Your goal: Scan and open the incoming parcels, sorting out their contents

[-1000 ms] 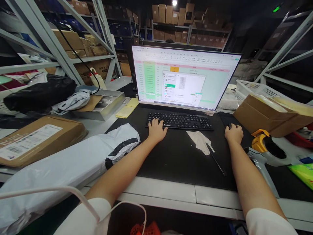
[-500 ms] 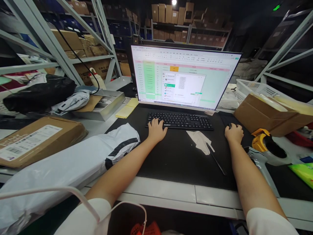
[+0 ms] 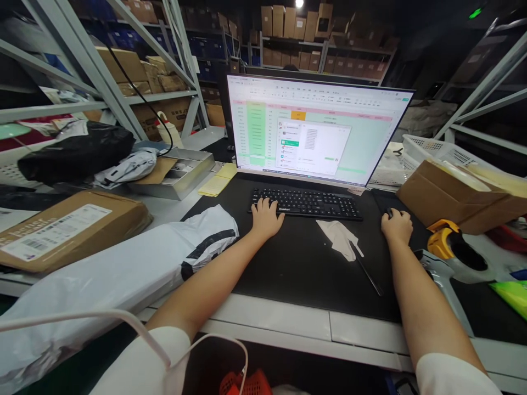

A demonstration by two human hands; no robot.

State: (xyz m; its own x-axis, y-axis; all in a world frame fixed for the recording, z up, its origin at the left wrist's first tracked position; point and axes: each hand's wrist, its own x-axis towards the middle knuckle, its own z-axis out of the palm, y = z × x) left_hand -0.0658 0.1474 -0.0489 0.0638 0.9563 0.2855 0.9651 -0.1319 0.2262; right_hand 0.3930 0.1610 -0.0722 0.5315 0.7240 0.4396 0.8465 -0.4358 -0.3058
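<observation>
My left hand (image 3: 267, 218) rests on the left end of a black keyboard (image 3: 313, 203), its fingers lying flat over the keys. My right hand (image 3: 396, 225) is curled over a black mouse (image 3: 387, 210) to the right of the keyboard. Both sit on a black desk mat (image 3: 304, 258). Behind the keyboard a wide monitor (image 3: 315, 129) shows a green spreadsheet with a pop-up window. Between my hands lie a crumpled white tissue (image 3: 340, 237) and a thin black pen (image 3: 366, 272).
A white poly mailer (image 3: 123, 274) and a brown labelled parcel (image 3: 61, 227) lie left. A metal tray (image 3: 181, 173) and yellow notes (image 3: 218, 181) sit beyond. On the right stand a cardboard box (image 3: 448, 195), a yellow tape dispenser (image 3: 448, 244) and a white basket (image 3: 436, 151). Shelving surrounds the desk.
The view has shifted slightly, so everything sits a little lower and to the right. Both hands stay on the keyboard and the mouse.
</observation>
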